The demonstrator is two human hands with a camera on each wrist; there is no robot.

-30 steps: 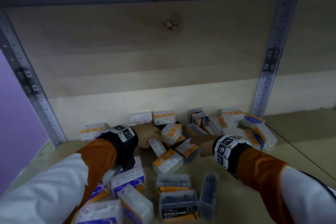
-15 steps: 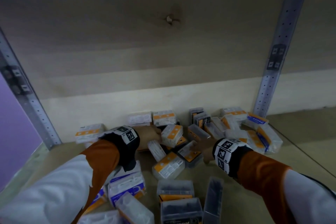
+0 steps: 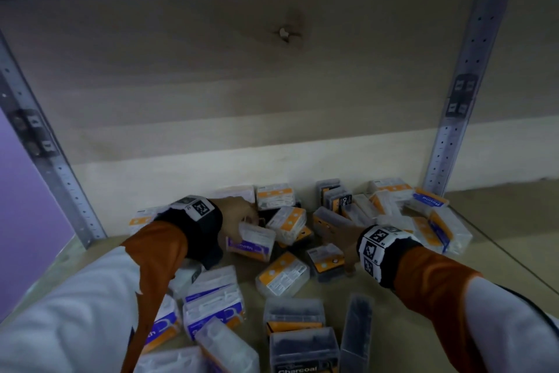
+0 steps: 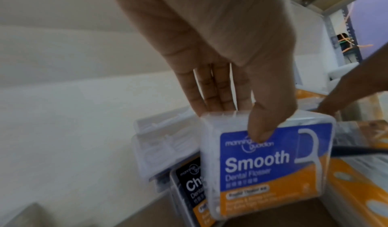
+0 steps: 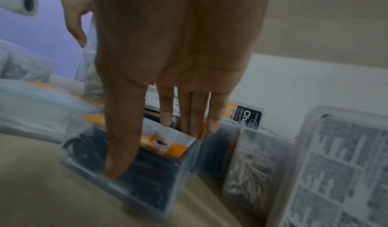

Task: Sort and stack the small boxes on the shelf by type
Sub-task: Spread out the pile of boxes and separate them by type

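- The small boxes (image 3: 284,276) lie in a loose, unsorted heap on the shelf (image 3: 499,251), from its back edge to its front edge.
- The left hand (image 4: 220,56) pinches a blue "Smooth" box (image 4: 270,169), thumb on the label and fingers behind it, lifted a little above the heap.
- The right hand (image 5: 168,64) has straight, spread fingers over a dark box (image 5: 134,172); I cannot tell if it already grips it.
- The step in hand seems to be picking boxes by type.
- Next, the blue box probably needs to go on the other blue ones (image 3: 211,300) near the front-left of the shelf, with edges aligned.
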